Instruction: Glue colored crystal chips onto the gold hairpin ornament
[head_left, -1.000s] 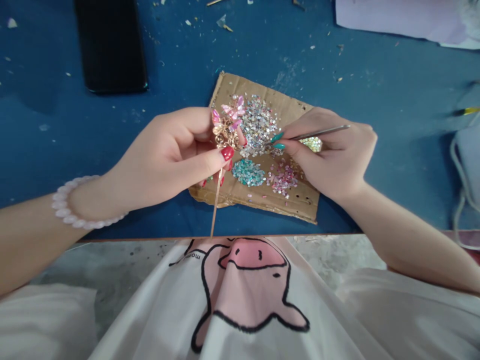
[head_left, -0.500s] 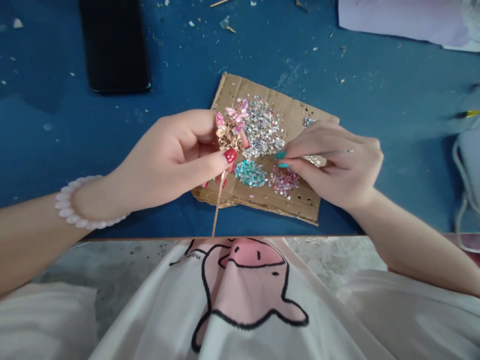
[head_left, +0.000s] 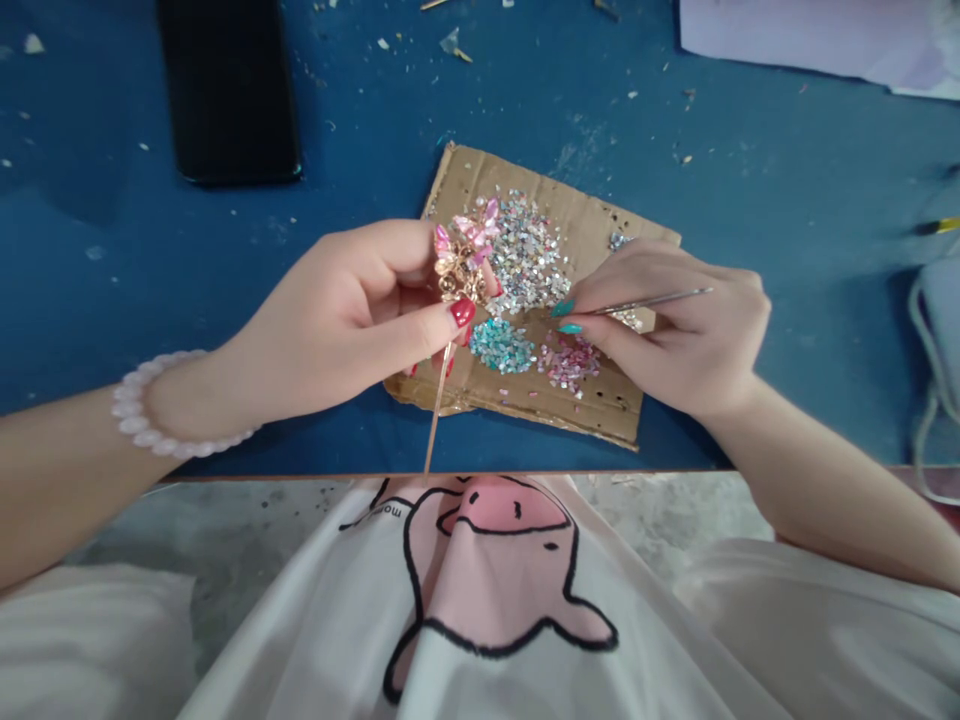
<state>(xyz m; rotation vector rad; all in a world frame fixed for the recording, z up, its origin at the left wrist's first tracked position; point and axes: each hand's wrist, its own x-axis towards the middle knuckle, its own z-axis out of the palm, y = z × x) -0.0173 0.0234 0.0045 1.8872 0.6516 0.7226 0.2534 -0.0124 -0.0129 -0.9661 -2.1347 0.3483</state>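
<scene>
Pinched in my left hand (head_left: 360,310) is a gold hair stick (head_left: 437,410) with pink butterflies (head_left: 474,230) and gold flowers at its top; the stick points down toward the table edge. My right hand (head_left: 667,325) grips a thin metal tool (head_left: 652,301) between thumb and forefinger, its tip near the piles. Below both hands lies a piece of cardboard (head_left: 465,180). It bears a silvery pile of chips (head_left: 525,250), a turquoise pile (head_left: 501,346) and a pink pile (head_left: 570,363). Another small pile is partly hidden under my right hand.
A black phone (head_left: 229,90) lies on the blue table (head_left: 360,130) at the upper left. Pale purple paper (head_left: 810,40) is at the upper right. A white cord (head_left: 924,400) hangs near the right edge. Small scraps are scattered at the back.
The metal tool has tilted slightly in my right hand, and more of its shaft shows. My left hand and the hair stick have barely moved.
</scene>
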